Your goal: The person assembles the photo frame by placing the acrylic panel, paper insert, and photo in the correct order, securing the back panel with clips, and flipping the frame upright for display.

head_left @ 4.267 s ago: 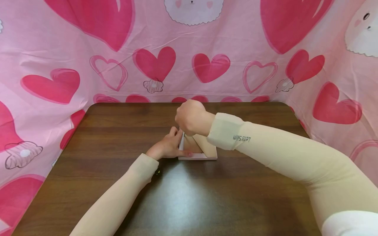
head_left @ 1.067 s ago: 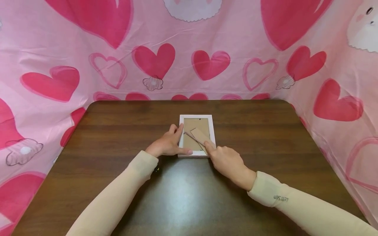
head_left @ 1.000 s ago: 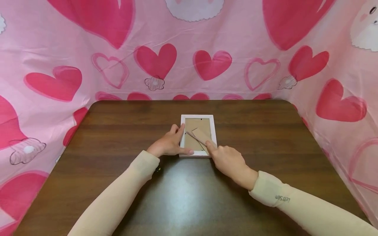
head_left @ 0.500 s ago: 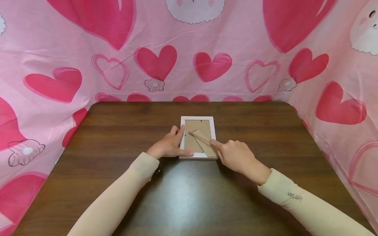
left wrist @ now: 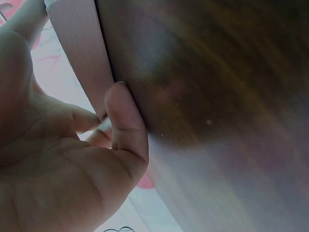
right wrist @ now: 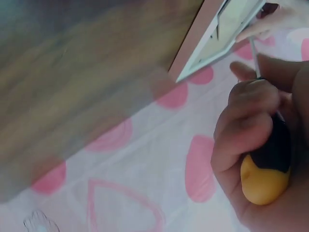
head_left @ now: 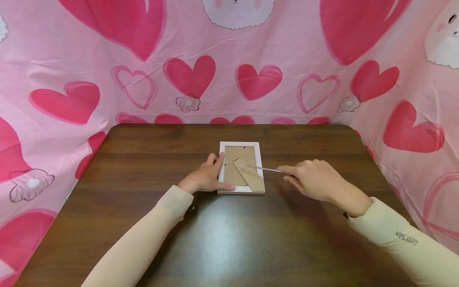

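A white picture frame lies face down on the table, its tan backing board showing. A slanted easel stand crosses the board toward the lower right corner. My left hand grips the frame's near left corner, thumb on the near rim and fingers against the left side. To the right of the frame, my right hand holds a screwdriver, its thin shaft reaching left over the frame's right rim. In the right wrist view, curled fingers wrap the black and yellow screwdriver handle.
The dark wooden table extends around the frame on all sides. Pink heart-print cloth hangs along the back and both sides. Small dark tabs sit at the edges of the backing board.
My right hand, raised above the frame at first, came down to its right side, then drew away rightward with the screwdriver. The left hand has stayed on the frame's corner.
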{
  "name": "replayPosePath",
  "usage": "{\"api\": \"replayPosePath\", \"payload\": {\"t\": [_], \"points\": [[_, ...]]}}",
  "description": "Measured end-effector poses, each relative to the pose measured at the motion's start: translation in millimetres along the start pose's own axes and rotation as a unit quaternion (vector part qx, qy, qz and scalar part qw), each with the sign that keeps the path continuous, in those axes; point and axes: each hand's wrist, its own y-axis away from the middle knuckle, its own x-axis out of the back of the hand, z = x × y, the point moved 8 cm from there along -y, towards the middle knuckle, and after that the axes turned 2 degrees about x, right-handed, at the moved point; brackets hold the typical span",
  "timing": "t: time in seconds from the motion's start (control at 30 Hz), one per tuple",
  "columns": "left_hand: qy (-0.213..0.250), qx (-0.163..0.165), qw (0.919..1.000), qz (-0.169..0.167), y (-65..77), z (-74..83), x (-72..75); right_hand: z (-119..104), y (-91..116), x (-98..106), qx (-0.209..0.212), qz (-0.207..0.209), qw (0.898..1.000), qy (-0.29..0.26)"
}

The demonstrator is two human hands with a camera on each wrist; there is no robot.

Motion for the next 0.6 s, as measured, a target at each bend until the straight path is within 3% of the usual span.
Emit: {"api": "replayPosePath", "payload": {"t": [0.23, 0.6], "points": [[0.000, -0.003, 1.0000, 0.000, -1.0, 0.2, -0.5, 1, 4, 16, 0.019, -0.027, 0.999, 0.030], [-0.003, -0.008, 1.0000, 0.003, -0.3, 1.9, 0.6, -11, 6, 25, 0.073, 0.016, 0.994, 0.076]]}}
